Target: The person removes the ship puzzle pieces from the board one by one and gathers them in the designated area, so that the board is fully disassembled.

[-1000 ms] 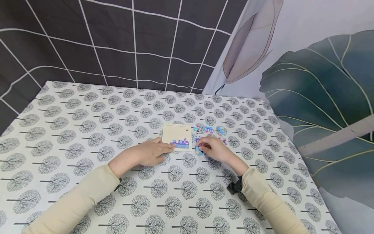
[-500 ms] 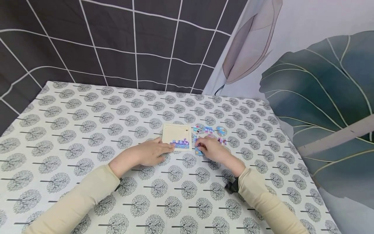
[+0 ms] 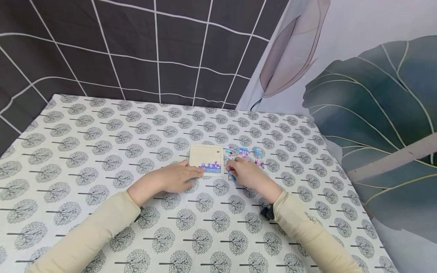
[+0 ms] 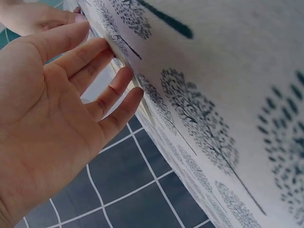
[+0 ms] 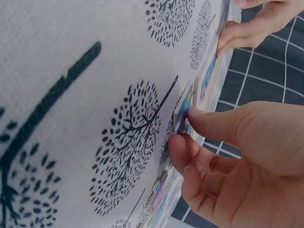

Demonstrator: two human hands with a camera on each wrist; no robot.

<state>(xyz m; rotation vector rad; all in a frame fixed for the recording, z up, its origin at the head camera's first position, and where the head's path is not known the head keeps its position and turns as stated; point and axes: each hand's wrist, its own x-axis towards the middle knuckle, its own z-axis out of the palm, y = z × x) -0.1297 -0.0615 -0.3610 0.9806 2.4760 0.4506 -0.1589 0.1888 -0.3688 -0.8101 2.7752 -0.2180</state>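
Observation:
A pale square puzzle board (image 3: 205,153) lies on the cloth, with purple and blue puzzle pieces (image 3: 211,167) fitted along its near right part. My left hand (image 3: 175,177) rests its extended fingertips on the board's near left edge; its palm shows in the left wrist view, fingers only slightly bent. Just right of the board, my right hand (image 3: 247,173) pinches a blue puzzle piece (image 5: 184,111) between thumb and curled index finger. Part of a blue piece (image 3: 231,178) shows below those fingertips in the head view, the hand covering the remainder.
Several loose colourful puzzle pieces (image 3: 244,151) lie beyond the right hand, one blue piece (image 3: 258,152) farther right and a pink-purple piece (image 3: 259,164) beside the knuckles. The table's tree-print cloth (image 3: 191,235) spreads around. A dark gridded curtain (image 3: 136,49) hangs behind the far edge.
My right hand has shifted slightly left and away from me, its fingers now covering more of the blue piece. My left hand and the board have stayed in place.

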